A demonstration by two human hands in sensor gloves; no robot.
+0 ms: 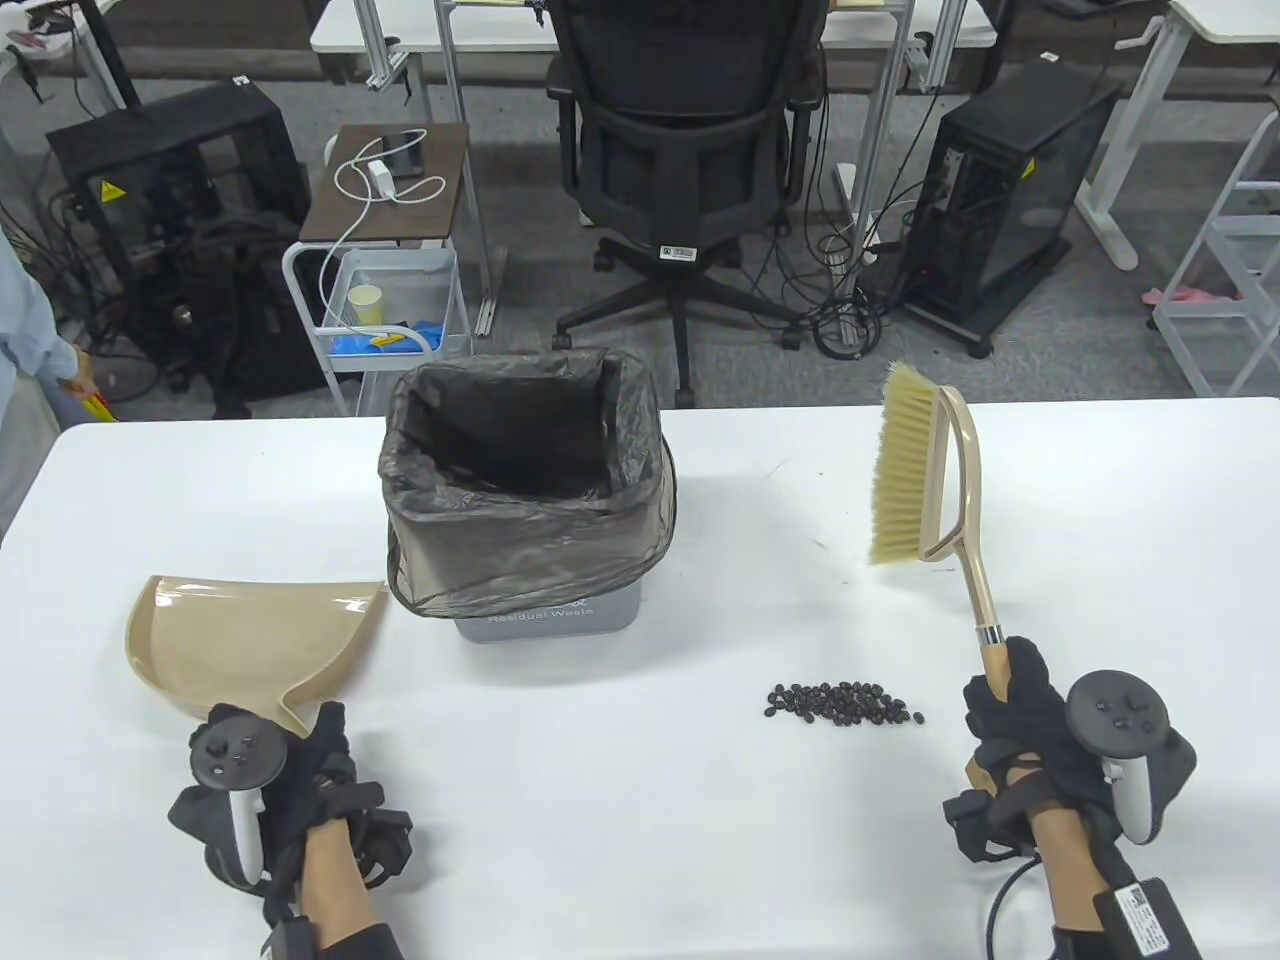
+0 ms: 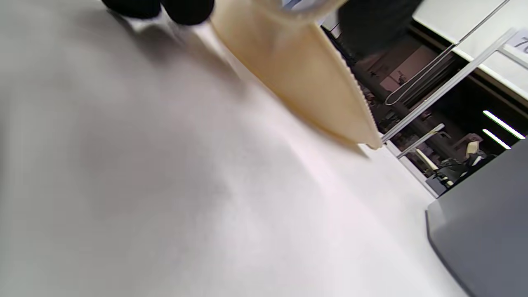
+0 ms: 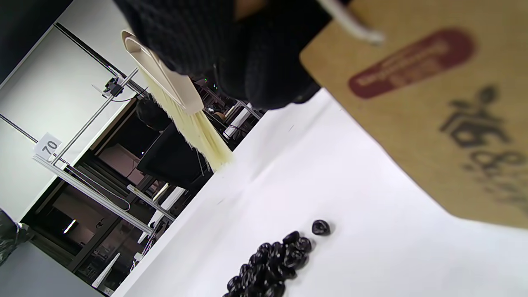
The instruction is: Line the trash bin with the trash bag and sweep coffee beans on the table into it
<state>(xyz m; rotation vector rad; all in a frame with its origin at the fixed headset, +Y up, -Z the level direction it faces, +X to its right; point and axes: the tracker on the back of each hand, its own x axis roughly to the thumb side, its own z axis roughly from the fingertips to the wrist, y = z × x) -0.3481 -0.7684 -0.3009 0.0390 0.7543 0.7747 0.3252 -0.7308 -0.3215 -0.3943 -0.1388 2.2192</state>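
A grey trash bin [image 1: 545, 617] stands mid-table, lined with a dark trash bag [image 1: 520, 480] folded over its rim. A small pile of coffee beans [image 1: 843, 704] lies on the table right of centre, also seen as coffee beans [image 3: 272, 260]. My left hand [image 1: 320, 760] grips the handle of a beige dustpan [image 1: 250, 640], which lies left of the bin; the dustpan [image 2: 297, 70] edge shows up close. My right hand [image 1: 1020, 710] holds the wooden handle of a beige brush [image 1: 915, 470], its bristles [image 3: 198, 132] raised above the table behind the beans.
The white table [image 1: 640, 820] stretches around both hands. Beyond its far edge stand an office chair [image 1: 690, 150], a small cart [image 1: 385, 300] and computer towers [image 1: 1010, 190]. A person's sleeve [image 1: 25, 330] shows at the left edge.
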